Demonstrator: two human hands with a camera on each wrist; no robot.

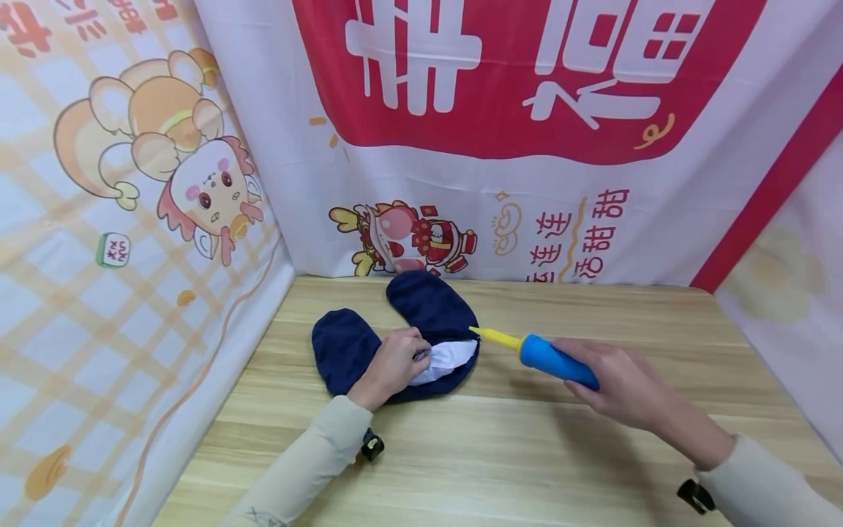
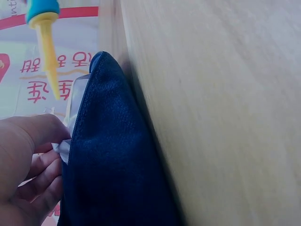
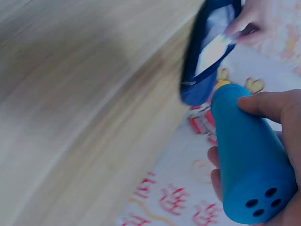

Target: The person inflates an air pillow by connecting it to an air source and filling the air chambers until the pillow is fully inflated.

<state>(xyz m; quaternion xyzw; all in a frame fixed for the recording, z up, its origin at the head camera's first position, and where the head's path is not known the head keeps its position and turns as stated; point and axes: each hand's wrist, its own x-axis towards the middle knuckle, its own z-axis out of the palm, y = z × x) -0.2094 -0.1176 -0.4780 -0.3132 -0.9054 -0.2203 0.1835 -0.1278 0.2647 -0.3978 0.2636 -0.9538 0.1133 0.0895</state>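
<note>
A navy U-shaped neck pillow cover [image 1: 431, 304] lies on the table, its curved end toward the right front. Through its opening shows a white inner lining or bladder [image 1: 448, 360]; I cannot tell which. My left hand [image 1: 394, 360] pinches the white material between thumb and fingers, seen close in the left wrist view beside the navy cloth [image 2: 117, 136]. My right hand [image 1: 622, 380] grips a blue hand pump [image 1: 556, 361] with a yellow tapered nozzle [image 1: 497, 337]. The nozzle points left toward the cover's opening. Several small holes mark the pump's rear end [image 3: 263, 202].
The wood-grain table [image 1: 500, 454] runs up to a printed cloth backdrop [image 1: 487, 212]. Another printed cloth [image 1: 151, 293] hangs along the left side, and a pale one [image 1: 784, 293] along the right.
</note>
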